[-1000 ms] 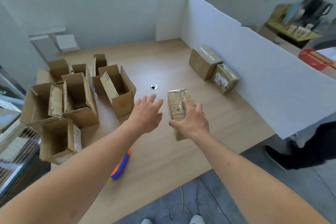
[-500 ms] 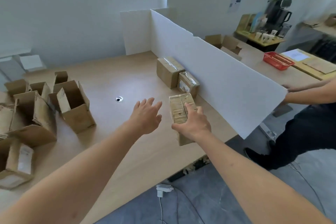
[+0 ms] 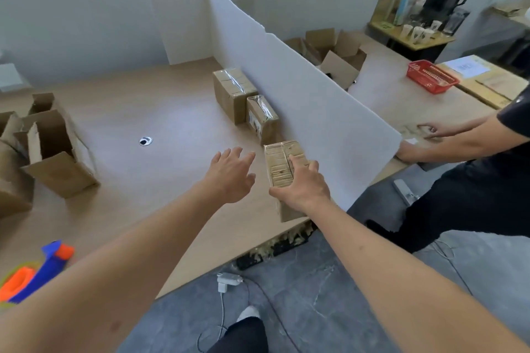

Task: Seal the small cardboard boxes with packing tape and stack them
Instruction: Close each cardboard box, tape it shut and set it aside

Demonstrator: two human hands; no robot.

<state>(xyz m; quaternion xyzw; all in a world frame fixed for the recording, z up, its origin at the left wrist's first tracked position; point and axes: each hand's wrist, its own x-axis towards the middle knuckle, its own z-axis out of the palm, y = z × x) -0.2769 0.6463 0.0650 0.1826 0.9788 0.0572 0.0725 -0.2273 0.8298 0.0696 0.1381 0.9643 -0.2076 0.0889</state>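
On the far left of the surface stand the open boxes, not yet sealed, with an orange and blue tape gun at the near edge. The left hand hovers just left of the taped box, fingers spread and holding nothing. The right hand has its grip closed over the near end of that box, thumb on one side, fingers across the top, the box close to the divider. Beyond it two sealed boxes sit in a row along the divider. To place it well, I would bring the left hand onto the free side to square it, then set it flat in line with, or on, its neighbours, edges flush. The sealed box nearest carries a white label, too blurred to read; no other writing is legible
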